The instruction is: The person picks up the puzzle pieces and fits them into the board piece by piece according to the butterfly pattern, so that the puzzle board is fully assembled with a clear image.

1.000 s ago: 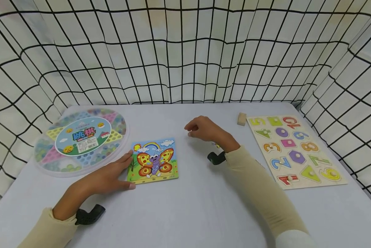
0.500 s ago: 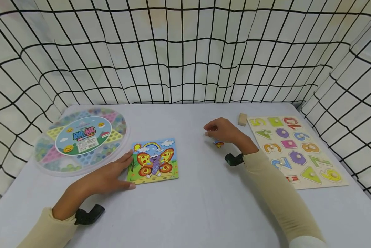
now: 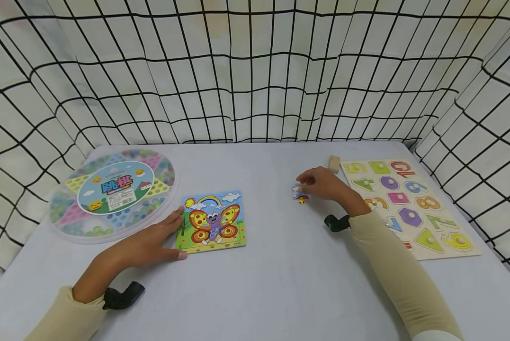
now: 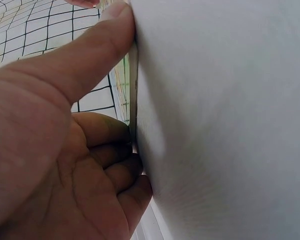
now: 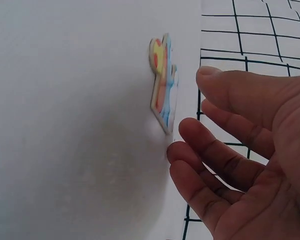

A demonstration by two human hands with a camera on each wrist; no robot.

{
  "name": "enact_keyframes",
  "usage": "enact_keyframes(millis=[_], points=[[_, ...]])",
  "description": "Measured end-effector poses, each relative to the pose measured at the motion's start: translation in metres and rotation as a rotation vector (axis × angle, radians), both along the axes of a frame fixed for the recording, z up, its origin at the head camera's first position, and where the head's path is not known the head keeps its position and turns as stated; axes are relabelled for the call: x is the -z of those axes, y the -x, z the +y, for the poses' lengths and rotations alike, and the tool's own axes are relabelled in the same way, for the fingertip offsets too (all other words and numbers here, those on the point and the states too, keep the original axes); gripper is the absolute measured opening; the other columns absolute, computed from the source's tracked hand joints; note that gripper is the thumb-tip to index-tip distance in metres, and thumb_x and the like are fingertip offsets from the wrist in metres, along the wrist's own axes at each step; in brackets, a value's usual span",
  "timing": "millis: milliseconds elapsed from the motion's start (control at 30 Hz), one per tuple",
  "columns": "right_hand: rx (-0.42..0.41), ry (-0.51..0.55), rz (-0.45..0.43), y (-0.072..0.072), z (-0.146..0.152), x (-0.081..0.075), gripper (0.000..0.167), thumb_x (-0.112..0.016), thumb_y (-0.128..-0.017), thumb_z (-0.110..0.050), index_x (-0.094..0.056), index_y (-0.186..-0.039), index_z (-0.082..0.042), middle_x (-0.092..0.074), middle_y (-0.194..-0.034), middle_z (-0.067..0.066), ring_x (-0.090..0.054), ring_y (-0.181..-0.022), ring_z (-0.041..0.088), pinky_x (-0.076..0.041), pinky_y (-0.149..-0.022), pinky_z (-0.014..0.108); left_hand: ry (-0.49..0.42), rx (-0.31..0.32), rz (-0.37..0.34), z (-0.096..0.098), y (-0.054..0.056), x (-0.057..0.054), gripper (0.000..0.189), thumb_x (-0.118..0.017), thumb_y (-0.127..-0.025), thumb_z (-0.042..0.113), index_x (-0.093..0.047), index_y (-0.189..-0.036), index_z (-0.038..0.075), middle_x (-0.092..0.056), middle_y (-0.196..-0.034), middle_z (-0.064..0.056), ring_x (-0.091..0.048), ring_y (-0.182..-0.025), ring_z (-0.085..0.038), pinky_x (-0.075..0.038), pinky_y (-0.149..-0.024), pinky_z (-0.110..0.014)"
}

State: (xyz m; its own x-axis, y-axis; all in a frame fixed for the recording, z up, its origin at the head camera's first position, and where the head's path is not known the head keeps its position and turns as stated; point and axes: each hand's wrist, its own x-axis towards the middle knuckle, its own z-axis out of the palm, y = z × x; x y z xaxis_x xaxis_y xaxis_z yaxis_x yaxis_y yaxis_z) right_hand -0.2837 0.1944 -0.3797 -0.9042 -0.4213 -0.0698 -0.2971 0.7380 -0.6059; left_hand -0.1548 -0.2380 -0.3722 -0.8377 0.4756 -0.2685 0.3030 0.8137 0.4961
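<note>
A square butterfly jigsaw puzzle (image 3: 212,220) lies flat left of the table's middle. My left hand (image 3: 150,244) steadies it at its near left corner, thumb on the near edge and fingers along the left edge. In the left wrist view, the thumb (image 4: 102,50) and bent fingertips meet the thin board edge. To the right, my right hand (image 3: 325,183) hovers over a small loose puzzle piece (image 3: 299,195) printed in blue, red and yellow. The right wrist view shows this piece (image 5: 162,85) on the table, with the thumb and loosely bent fingers apart from it.
A round Chinese checkers box (image 3: 114,192) sits on the left. At the right lies a wooden number-and-shape peg board (image 3: 446,232), partly behind my right arm. A small wooden block (image 3: 334,164) is by its far left corner. Black wire mesh (image 3: 250,85) encloses the white table.
My right hand has moved rightward from beside the butterfly puzzle and lowered toward the loose piece, which now shows more fully. The left hand and the puzzle stay in place.
</note>
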Motion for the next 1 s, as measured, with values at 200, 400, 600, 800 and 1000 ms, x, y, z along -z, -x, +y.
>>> enact_keyframes(millis=[200,400,600,800,1000], points=[[0.017,0.001,-0.026,-0.001,0.006,0.000,0.035,-0.071,-0.090,-0.018,-0.067,-0.121,-0.002,-0.065,-0.112,0.011,-0.054,-0.100,0.025,-0.046,-0.085,0.037,0.002,-0.003,-0.001,0.001,0.000,0.000,0.101,-0.070,-0.083,0.054,-0.025,-0.150,-0.006,-0.006,-0.161,-0.019,-0.010,-0.144,-0.043,-0.020,-0.110,-0.061],[0.026,0.033,-0.043,-0.001,0.010,0.006,0.039,-0.076,-0.086,-0.016,-0.067,-0.120,-0.001,-0.065,-0.110,0.011,-0.054,-0.098,0.024,-0.046,-0.083,0.036,0.007,0.002,0.002,0.000,0.000,0.000,0.101,-0.070,-0.083,0.054,-0.025,-0.150,-0.007,-0.007,-0.161,-0.020,-0.010,-0.144,-0.044,-0.021,-0.109,-0.061],[0.012,0.042,-0.036,-0.002,0.007,0.010,0.040,-0.076,-0.083,-0.010,-0.066,-0.121,-0.001,-0.062,-0.108,0.011,-0.054,-0.099,0.025,-0.045,-0.084,0.036,0.004,0.004,0.000,0.002,0.001,0.000,0.100,-0.070,-0.083,0.053,-0.025,-0.150,-0.006,-0.007,-0.161,-0.019,-0.011,-0.144,-0.044,-0.022,-0.109,-0.061],[-0.004,0.030,-0.029,-0.002,0.008,0.008,0.040,-0.076,-0.084,-0.009,-0.064,-0.120,0.003,-0.059,-0.104,0.012,-0.051,-0.095,0.025,-0.043,-0.083,0.036,0.008,0.010,0.004,0.001,0.002,0.004,0.101,-0.070,-0.083,0.054,-0.024,-0.151,-0.006,-0.006,-0.161,-0.019,-0.011,-0.144,-0.043,-0.021,-0.110,-0.060],[-0.012,0.039,0.014,0.000,0.007,0.008,0.029,-0.067,-0.088,-0.003,-0.067,-0.117,0.001,-0.061,-0.106,0.012,-0.053,-0.093,0.024,-0.045,-0.080,0.035,0.018,0.002,0.006,0.000,0.002,0.003,0.101,-0.070,-0.083,0.054,-0.025,-0.150,-0.006,-0.007,-0.161,-0.019,-0.012,-0.144,-0.043,-0.023,-0.109,-0.060]])
